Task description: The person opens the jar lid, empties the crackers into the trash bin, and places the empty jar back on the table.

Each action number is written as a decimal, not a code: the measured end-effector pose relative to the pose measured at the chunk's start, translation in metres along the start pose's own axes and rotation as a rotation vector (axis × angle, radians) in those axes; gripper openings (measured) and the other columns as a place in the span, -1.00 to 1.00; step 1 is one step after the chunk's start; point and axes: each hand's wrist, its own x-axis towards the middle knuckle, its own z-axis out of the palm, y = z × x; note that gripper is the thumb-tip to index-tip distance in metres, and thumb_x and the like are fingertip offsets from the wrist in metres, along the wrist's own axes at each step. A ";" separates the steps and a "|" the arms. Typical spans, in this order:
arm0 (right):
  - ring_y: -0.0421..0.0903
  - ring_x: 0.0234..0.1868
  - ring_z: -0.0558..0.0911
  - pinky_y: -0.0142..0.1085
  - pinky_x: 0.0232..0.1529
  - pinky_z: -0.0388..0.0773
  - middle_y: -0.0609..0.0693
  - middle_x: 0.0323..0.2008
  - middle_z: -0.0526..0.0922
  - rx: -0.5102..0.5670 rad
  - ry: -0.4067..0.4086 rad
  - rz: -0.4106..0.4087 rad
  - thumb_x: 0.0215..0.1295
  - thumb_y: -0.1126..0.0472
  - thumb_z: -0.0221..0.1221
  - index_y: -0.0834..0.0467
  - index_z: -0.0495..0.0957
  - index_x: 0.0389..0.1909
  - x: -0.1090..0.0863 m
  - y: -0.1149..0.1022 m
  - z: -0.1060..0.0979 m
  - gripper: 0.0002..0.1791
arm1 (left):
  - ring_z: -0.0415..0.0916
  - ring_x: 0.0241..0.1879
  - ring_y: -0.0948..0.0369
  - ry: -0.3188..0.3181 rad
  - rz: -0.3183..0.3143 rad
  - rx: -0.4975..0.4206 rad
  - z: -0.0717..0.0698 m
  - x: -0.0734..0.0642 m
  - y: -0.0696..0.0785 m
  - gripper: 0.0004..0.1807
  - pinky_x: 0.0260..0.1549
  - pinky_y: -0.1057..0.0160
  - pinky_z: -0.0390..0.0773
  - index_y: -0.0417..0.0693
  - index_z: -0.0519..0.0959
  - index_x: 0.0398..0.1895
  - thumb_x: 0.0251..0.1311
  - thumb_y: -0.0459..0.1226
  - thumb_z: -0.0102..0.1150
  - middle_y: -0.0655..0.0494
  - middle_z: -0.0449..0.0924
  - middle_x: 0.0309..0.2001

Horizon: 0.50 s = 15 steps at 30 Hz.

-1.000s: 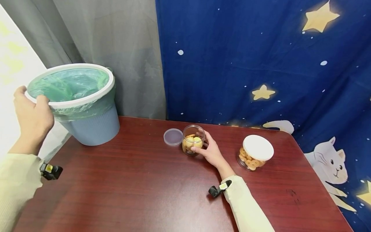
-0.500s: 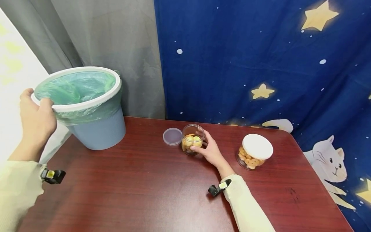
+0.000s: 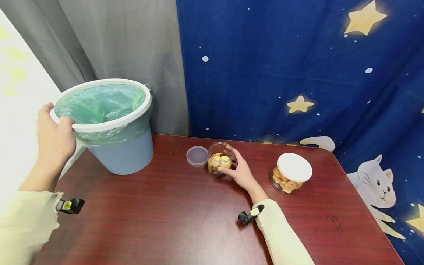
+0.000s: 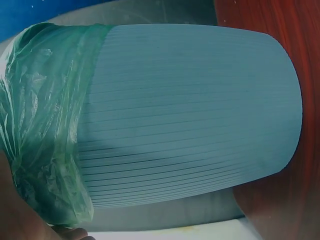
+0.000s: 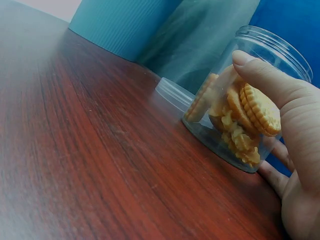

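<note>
In the head view my left hand (image 3: 56, 138) grips the white rim of a blue trash can (image 3: 124, 156) at its left side, thumb outside. A green plastic bag (image 4: 55, 110) lines the can and folds over its rim. My right hand (image 3: 241, 171) holds a clear, lidless jar (image 3: 220, 160) standing on the table, thumb on the near side and fingers behind. Sandwich crackers (image 5: 260, 110) and crumbled pieces lie inside it, as the right wrist view shows. A clear round lid (image 3: 197, 156) rests on the table just left of the jar.
A second clear jar with a white lid (image 3: 294, 167), filled with ring-shaped cookies, stands to the right on the reddish wooden table (image 3: 172, 221). Behind the table hang a grey curtain (image 3: 142, 48) and a blue starry curtain (image 3: 251, 73).
My left hand has moved the trash can to the right and slightly nearer along the table. The right hand and the jar have stayed in place.
</note>
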 end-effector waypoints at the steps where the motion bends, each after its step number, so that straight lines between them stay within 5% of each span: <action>1: 0.27 0.41 0.42 0.20 0.41 0.31 0.36 0.39 0.40 0.001 0.000 0.001 0.16 0.33 0.42 0.27 0.18 0.50 0.000 0.000 0.000 -0.09 | -0.17 0.62 0.00 0.000 0.006 -0.006 0.002 -0.002 0.001 -0.21 0.59 0.04 -0.12 -0.12 -0.14 0.63 0.33 -0.17 -0.31 -0.13 -0.14 0.64; 15: 0.27 0.41 0.42 0.18 0.41 0.32 0.35 0.39 0.41 0.010 0.003 0.009 0.16 0.33 0.42 0.28 0.18 0.50 0.000 0.000 0.000 -0.09 | -0.05 0.59 -0.04 -0.048 0.080 -0.064 0.024 -0.025 0.018 -0.24 0.58 0.00 -0.07 -0.16 -0.08 0.62 0.35 -0.20 -0.29 -0.16 -0.05 0.62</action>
